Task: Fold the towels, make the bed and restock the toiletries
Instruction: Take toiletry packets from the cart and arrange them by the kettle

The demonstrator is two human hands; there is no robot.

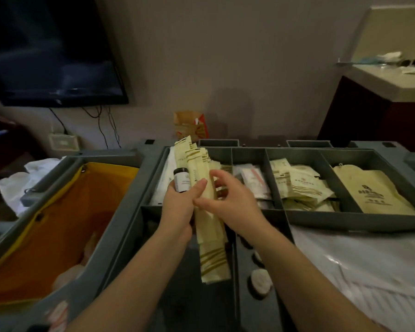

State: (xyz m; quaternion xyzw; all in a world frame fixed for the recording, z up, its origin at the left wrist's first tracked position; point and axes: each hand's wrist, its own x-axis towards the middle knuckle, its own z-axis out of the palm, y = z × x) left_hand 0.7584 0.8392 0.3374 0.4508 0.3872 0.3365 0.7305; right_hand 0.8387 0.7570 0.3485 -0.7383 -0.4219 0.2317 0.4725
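Over the near left part of the grey cart tray, the left hand is holding a bundle of long cream packets upright, its grip closed round them together with a small bottle. The right hand is pinching the same bundle from the right, thumb lying on its front and fingers curling at its edge. Loose cream sachets are lying in a far compartment of the tray. A yellow bag is hanging open just left of the tray.
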